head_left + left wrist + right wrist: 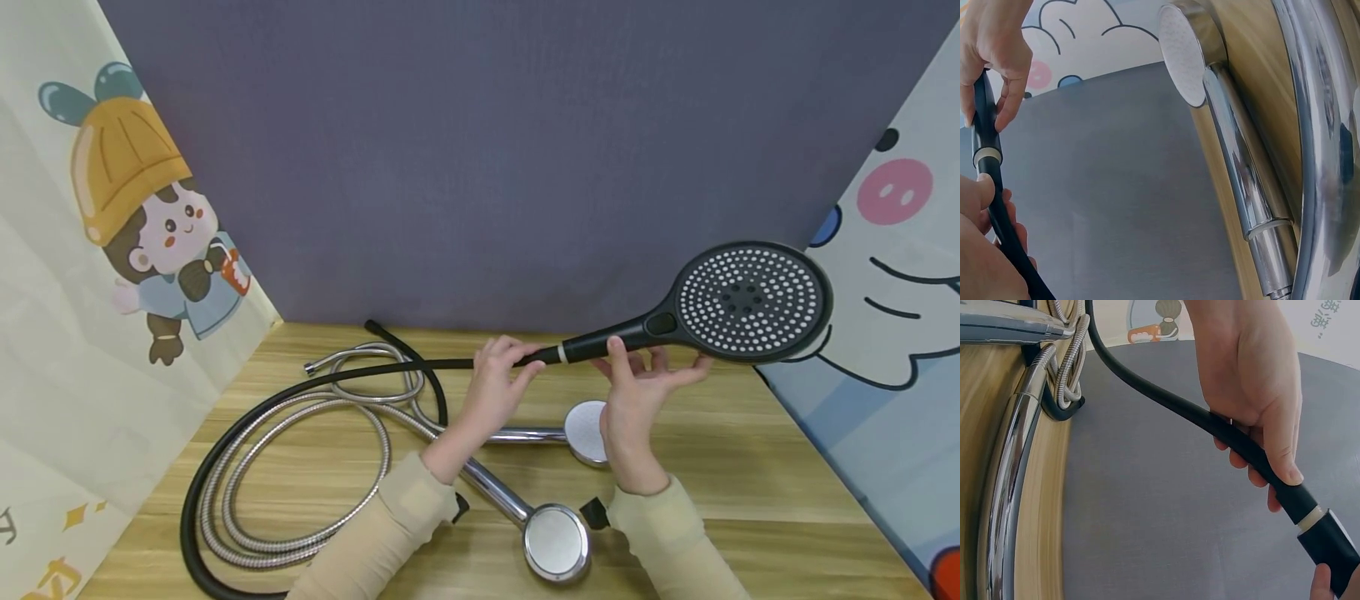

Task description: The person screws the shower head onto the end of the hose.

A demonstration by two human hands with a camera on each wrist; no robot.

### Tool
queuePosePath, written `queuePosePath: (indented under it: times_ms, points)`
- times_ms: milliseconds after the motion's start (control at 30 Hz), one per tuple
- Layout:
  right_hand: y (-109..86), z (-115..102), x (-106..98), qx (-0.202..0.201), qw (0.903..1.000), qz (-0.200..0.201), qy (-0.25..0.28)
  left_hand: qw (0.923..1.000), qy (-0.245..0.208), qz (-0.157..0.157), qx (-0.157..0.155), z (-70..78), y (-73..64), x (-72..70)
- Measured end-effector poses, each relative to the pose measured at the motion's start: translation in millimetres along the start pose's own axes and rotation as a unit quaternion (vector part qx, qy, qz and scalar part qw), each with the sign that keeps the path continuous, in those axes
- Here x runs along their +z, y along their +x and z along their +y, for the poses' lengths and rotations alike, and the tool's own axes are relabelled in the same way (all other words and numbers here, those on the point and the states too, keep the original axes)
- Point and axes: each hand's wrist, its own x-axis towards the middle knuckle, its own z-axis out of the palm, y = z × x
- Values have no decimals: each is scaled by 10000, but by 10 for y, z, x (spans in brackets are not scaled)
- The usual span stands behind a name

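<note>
My right hand (pixel 637 404) holds a black shower head (pixel 750 302) by its handle, with the round spray face turned up toward me. Close to the handle's end, my left hand (pixel 497 379) grips the end of a black shower hose (pixel 360 371). Hose end and handle meet in line, and a pale ring (pixel 1311 519) shows between them in the right wrist view. Whether the thread is engaged cannot be told. Both hands are raised above the table. In the left wrist view, the left thumb (pixel 985 187) lies along the black hose end.
Two chrome shower heads, one lower (pixel 555 542) and one behind (pixel 585 432), lie on the wooden table (pixel 750 467). Coiled metal hoses (pixel 232 500) and the black hose's loop spread at left. A grey panel (pixel 480 167) stands behind; small black pieces (pixel 595 512) lie near the sleeves.
</note>
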Motion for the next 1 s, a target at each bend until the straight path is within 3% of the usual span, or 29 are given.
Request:
queuePosePath:
  times_ms: [267,500,667,1000]
  points:
    - [-16,14,7,-53,10000,-28,4,9999,15,-56,90,-30,12,8]
    - [-42,16,21,-113,9999,3,55,9995,-295,-53,-98,-38,2,27]
    - [-59,20,25,-71,9999,91,87,9985,-480,51,-239,-25,1,31]
    - [-84,22,26,-101,9998,136,107,9981,-437,299,-327,-6,-3,39]
